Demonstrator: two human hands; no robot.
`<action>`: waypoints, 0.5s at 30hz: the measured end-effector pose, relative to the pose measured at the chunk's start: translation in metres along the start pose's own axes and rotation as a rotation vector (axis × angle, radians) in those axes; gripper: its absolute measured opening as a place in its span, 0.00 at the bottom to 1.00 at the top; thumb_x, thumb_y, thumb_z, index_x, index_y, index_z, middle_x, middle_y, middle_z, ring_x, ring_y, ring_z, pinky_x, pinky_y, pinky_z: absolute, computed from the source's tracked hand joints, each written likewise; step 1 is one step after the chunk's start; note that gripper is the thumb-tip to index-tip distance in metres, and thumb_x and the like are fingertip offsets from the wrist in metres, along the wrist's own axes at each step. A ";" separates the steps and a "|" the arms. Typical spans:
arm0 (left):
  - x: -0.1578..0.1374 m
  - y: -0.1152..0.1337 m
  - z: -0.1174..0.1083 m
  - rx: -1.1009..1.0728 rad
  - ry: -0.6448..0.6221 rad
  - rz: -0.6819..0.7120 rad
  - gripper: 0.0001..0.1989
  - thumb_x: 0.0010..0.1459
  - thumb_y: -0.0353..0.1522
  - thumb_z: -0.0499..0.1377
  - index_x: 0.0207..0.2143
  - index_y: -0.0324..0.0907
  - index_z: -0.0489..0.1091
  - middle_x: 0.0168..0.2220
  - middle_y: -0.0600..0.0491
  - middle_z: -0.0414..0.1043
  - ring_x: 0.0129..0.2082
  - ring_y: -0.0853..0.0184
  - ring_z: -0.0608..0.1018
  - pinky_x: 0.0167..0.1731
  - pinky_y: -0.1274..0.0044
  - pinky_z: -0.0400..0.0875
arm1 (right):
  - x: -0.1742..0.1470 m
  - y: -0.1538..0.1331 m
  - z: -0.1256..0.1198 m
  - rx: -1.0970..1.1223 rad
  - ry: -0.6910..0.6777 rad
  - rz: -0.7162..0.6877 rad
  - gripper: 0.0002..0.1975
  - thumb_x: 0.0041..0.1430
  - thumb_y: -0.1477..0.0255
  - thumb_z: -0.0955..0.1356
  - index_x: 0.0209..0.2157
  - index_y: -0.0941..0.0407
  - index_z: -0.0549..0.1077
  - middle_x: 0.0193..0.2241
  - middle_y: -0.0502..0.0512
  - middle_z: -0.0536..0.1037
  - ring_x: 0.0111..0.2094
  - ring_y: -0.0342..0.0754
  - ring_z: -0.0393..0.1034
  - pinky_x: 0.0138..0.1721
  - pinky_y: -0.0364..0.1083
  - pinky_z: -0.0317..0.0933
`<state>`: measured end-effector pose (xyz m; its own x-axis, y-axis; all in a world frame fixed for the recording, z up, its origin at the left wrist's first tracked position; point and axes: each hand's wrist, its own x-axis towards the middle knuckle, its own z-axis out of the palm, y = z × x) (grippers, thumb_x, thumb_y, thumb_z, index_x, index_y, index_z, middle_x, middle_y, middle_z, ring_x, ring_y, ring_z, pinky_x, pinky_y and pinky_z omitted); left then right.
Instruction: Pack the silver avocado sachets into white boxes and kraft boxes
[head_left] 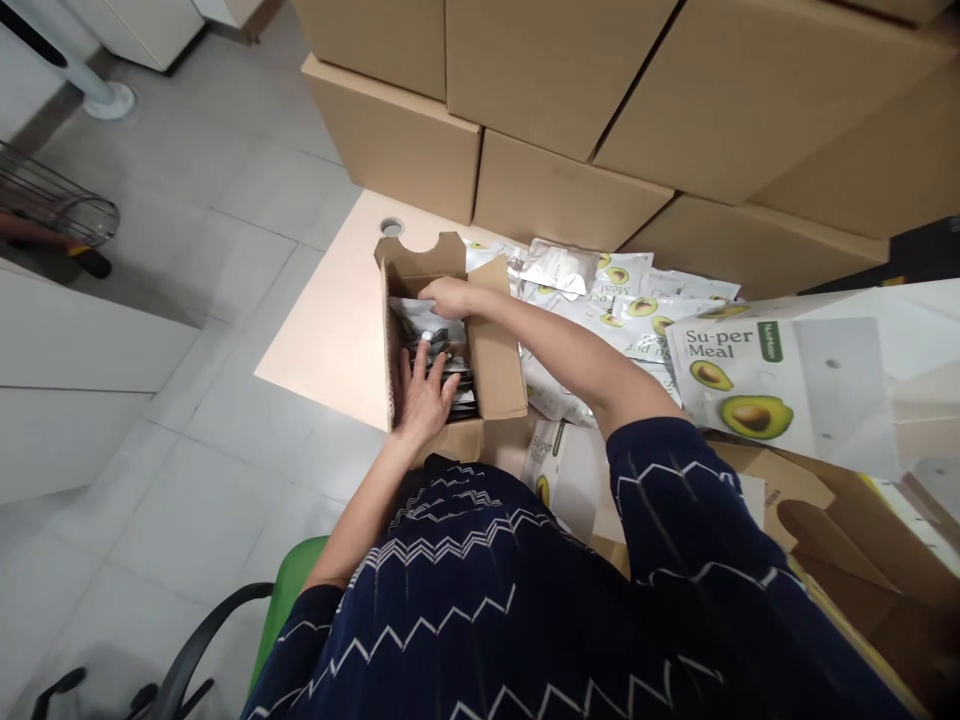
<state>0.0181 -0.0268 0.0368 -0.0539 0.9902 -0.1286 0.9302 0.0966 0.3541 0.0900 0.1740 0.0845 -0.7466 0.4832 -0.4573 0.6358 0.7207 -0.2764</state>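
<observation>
An open cardboard box (501,375) stands on the table with a row of silvery pouches (463,395) packed upright inside. My left hand (424,396) lies over the tops of these pouches, its fingers spread and touching them. At the far end of the row, my right hand (448,298) pinches the upper edge of a pouch (409,308); its fingertips are partly hidden. Just right of the box lies a loose heap of white pouches (626,305) printed with avocados, under my right forearm.
Large cardboard cartons (570,170) are stacked behind the table (322,350). To the right are flat printed "Su-per Meal" packaging (739,375) and an open carton (847,540). A green chair (296,580) is at lower left, and a wire basket (64,200) at far left.
</observation>
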 end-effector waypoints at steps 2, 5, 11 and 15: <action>0.000 0.001 0.000 -0.017 -0.006 0.002 0.28 0.69 0.43 0.48 0.66 0.42 0.63 0.74 0.47 0.43 0.72 0.40 0.48 0.67 0.46 0.48 | 0.007 -0.004 -0.001 -0.022 -0.107 0.034 0.28 0.59 0.84 0.65 0.61 0.63 0.70 0.58 0.62 0.75 0.54 0.52 0.71 0.45 0.41 0.60; -0.002 0.002 -0.002 -0.025 -0.004 -0.010 0.29 0.68 0.44 0.48 0.66 0.41 0.61 0.74 0.45 0.43 0.72 0.40 0.47 0.67 0.47 0.48 | 0.012 -0.012 -0.004 -0.037 -0.223 0.074 0.30 0.57 0.86 0.65 0.62 0.65 0.70 0.57 0.65 0.75 0.53 0.53 0.72 0.46 0.42 0.61; 0.002 0.006 -0.007 0.001 0.020 -0.006 0.33 0.68 0.44 0.49 0.70 0.39 0.51 0.73 0.41 0.45 0.72 0.46 0.48 0.69 0.49 0.44 | 0.008 -0.007 0.000 0.045 -0.185 0.025 0.28 0.59 0.83 0.64 0.60 0.60 0.72 0.55 0.61 0.77 0.51 0.51 0.73 0.45 0.41 0.61; 0.013 0.011 -0.007 0.038 0.013 -0.032 0.37 0.68 0.45 0.48 0.71 0.33 0.45 0.73 0.37 0.43 0.72 0.46 0.48 0.69 0.50 0.44 | 0.010 -0.008 0.012 0.030 -0.206 0.007 0.24 0.62 0.78 0.65 0.59 0.61 0.73 0.54 0.62 0.78 0.51 0.51 0.74 0.45 0.42 0.62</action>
<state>0.0250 -0.0126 0.0455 -0.0886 0.9879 -0.1269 0.9409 0.1249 0.3149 0.0794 0.1672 0.0722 -0.6885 0.3738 -0.6215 0.6484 0.7011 -0.2967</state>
